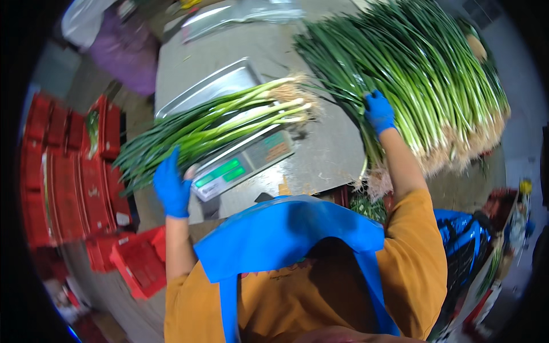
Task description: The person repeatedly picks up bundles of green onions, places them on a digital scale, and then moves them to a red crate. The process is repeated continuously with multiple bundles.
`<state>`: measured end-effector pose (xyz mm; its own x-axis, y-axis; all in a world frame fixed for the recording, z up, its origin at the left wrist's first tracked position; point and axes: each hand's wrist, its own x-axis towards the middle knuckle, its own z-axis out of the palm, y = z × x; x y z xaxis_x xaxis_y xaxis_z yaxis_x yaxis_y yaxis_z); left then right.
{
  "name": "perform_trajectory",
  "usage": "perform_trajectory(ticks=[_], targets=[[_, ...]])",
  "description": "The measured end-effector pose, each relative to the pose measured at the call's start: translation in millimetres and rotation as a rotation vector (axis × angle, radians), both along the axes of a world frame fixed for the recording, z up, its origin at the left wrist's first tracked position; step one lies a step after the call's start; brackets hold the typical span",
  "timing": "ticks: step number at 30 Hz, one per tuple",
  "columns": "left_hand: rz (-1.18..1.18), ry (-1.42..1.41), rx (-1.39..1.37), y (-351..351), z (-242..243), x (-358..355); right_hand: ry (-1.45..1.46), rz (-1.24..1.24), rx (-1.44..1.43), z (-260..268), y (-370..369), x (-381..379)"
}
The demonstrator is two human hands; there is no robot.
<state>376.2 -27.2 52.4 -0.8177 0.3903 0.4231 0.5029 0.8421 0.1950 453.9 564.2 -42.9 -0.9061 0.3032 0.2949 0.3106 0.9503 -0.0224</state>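
A bunch of green onions lies across the metal pan of a digital scale, its roots pointing right and its leaves left. The scale's lit green display faces me. My left hand, in a blue glove, is beside the leaves and the scale's left corner; whether its fingers touch the leaves is unclear. On the right, a large heap of green onions has its roots towards me. My right hand, also gloved in blue, rests at the heap's left edge on some stalks; its fingers are partly hidden.
Clear plastic bags lie at the metal table's far edge. Red plastic crates are stacked at the left, with another red crate on the floor. A blue bag is low on the right.
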Motion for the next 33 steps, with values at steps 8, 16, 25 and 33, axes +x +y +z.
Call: perform_trajectory(ticks=[8,16,25,33], targets=[[-0.028,0.077,0.092,23.4,9.4,-36.5,0.291,0.256,-0.167,29.6,-49.9,13.1],[0.045,0.099,0.188,-9.6,15.2,-42.9,0.230,0.301,-0.245,12.2,-63.9,2.4],[0.023,0.045,0.338,-31.3,10.4,-16.9,0.303,0.037,-0.049,-22.5,37.1,28.9],[0.073,-0.079,0.460,-33.1,-17.5,-6.7,0.170,-0.320,0.115,19.9,73.0,55.4]])
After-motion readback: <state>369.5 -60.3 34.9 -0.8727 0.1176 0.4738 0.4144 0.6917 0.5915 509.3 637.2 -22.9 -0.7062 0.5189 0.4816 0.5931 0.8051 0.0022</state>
